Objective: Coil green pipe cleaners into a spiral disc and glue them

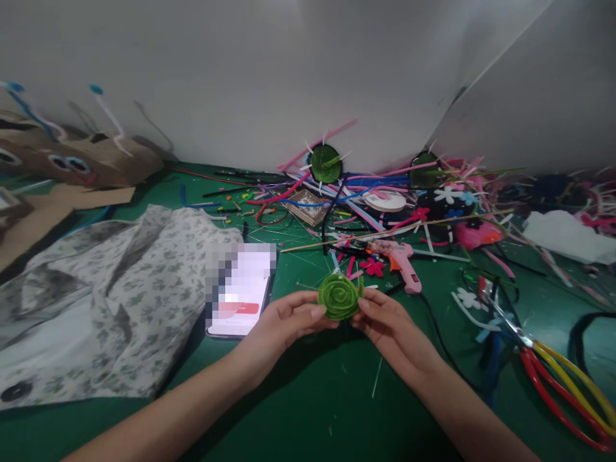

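A green pipe-cleaner coil (338, 296), wound into a flat spiral, is held up between both hands over the green table. My left hand (294, 316) grips its left edge, thumb in front and fingers behind. On the other side, my right hand (382, 321) pinches the coil's right edge, where a short green end sticks up. A pink glue gun (402, 263) lies just beyond my right hand. Close behind the coil sits a dark pink felt flower (372, 267).
A lit phone (240, 301) and a patterned cloth (125, 295) lie left. Scissors (534, 346) with red and yellow handles lie right, near the glue gun's cord. Scattered pipe cleaners (356, 186) and two round green pieces line the back wall. Cardboard shapes (110, 160) with eyes stand far left.
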### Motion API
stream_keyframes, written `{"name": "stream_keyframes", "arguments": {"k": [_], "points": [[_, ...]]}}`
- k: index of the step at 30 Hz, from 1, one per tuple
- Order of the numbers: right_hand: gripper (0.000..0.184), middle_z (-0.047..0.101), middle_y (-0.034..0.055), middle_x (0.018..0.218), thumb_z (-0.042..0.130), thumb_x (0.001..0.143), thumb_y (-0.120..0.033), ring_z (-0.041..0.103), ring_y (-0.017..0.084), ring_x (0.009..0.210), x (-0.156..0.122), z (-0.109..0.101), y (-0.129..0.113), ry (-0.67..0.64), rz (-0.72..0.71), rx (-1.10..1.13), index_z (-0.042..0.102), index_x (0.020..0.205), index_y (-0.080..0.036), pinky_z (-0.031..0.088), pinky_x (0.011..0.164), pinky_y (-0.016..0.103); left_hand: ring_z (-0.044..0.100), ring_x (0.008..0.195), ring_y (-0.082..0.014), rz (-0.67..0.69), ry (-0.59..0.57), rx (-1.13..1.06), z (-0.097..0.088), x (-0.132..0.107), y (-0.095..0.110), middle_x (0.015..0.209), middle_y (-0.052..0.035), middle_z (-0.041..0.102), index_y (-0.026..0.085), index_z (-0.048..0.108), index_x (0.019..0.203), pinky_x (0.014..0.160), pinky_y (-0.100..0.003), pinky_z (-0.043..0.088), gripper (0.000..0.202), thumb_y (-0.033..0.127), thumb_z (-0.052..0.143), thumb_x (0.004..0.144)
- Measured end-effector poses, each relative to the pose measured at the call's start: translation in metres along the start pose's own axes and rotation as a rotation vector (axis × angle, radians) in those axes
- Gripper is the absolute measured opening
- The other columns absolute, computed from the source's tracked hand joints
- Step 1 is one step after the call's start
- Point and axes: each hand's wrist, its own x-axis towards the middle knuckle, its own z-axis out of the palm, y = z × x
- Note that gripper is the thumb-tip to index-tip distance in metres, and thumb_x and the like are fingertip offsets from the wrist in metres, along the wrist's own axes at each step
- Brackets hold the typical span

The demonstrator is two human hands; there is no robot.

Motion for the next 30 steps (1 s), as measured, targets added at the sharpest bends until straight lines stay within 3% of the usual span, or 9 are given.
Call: {"name": "stream_keyframes", "arguments": {"k": [6,12,18,25,30], "points": [[0.028,0.069,-0.0011,0.079,0.085,0.062,-0.024,0.061,0.008,0.062,0.0015,-0.0008,0.0019,0.010,-0.012,-0.008,0.071,0.085,-0.019,0.052,0.067,0.024,0.071,0.080,-0.0152,0.005,0.016,0.085,-0.0012,0.0006,-0.0022,0.083,-0.0035,0.076,0.016,0.067,0.102,0.084,-0.026,0.050,0.036,0.023,0.081,0.069],[0.040,0.071,0.0008,0.079,0.087,0.059,-0.026,0.064,0.010,0.065,-0.0017,0.0015,0.0028,-0.048,-0.029,-0.126,0.069,0.094,-0.019,0.051,0.067,0.024,0.070,0.077,-0.0131,0.001,0.033,0.093,-0.0002,0.0014,-0.0039,0.079,-0.0030,0.076,0.015,0.067,0.096,0.081,-0.025,0.050,0.032,0.023,0.081,0.069],[0.043,0.074,0.0025,0.088,0.089,0.053,-0.021,0.067,0.015,0.082,-0.0043,0.0046,0.0044,-0.051,-0.116,-0.266,0.068,0.092,-0.020,0.052,0.079,0.028,0.069,0.075,-0.0121,0.013,0.039,0.114,0.0011,0.0008,-0.0050,0.078,-0.0025,0.076,0.015,0.068,0.092,0.078,-0.024,0.049,0.028,0.020,0.081,0.068],[0.052,0.075,0.0025,0.089,0.090,0.048,-0.018,0.069,0.017,0.084,-0.0059,0.0051,0.0049,-0.058,-0.142,-0.310,0.064,0.092,-0.021,0.053,0.080,0.029,0.068,0.073,-0.0107,0.003,0.050,0.129,0.0021,0.0005,-0.0061,0.077,-0.0018,0.075,0.014,0.068,0.086,0.074,-0.021,0.049,0.024,0.019,0.082,0.067],[0.052,0.074,0.0019,0.091,0.089,0.052,-0.019,0.069,0.016,0.083,-0.0042,0.0024,0.0068,-0.073,-0.158,-0.303,0.062,0.097,-0.021,0.054,0.079,0.028,0.067,0.072,-0.0099,0.011,0.038,0.122,0.0009,0.0005,-0.0087,0.077,-0.0012,0.075,0.014,0.067,0.084,0.074,-0.021,0.049,0.024,0.019,0.082,0.066]]}}
